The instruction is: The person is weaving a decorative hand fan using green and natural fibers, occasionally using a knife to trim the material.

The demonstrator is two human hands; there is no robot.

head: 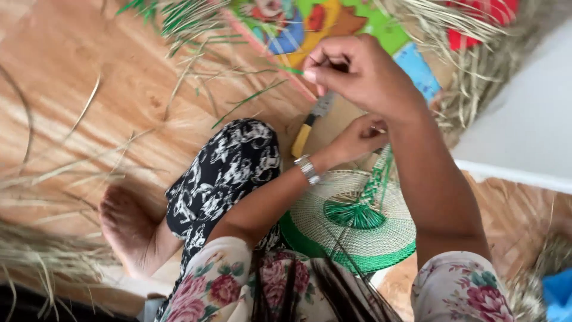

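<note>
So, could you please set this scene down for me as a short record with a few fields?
Setting: person seated on a wooden floor strewn with dry straw strands
Work piece: round woven cream-and-green coiled disc on the lap
Left hand: at the disc's upper edge, fingers closed on the green weave
Right hand: raised, fingers pinched shut; what they hold is too thin to tell
Nearby: yellow-handled knife on the floor; silver bracelet on the left wrist

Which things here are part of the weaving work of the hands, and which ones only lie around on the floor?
In the work:
- round woven piece, cream with green rim
- green strands on it, held by the left hand
- right hand, fingers pinched together

Lying about:
- yellow-handled knife
- colourful mat
- dry straw
- loose green strips
</note>
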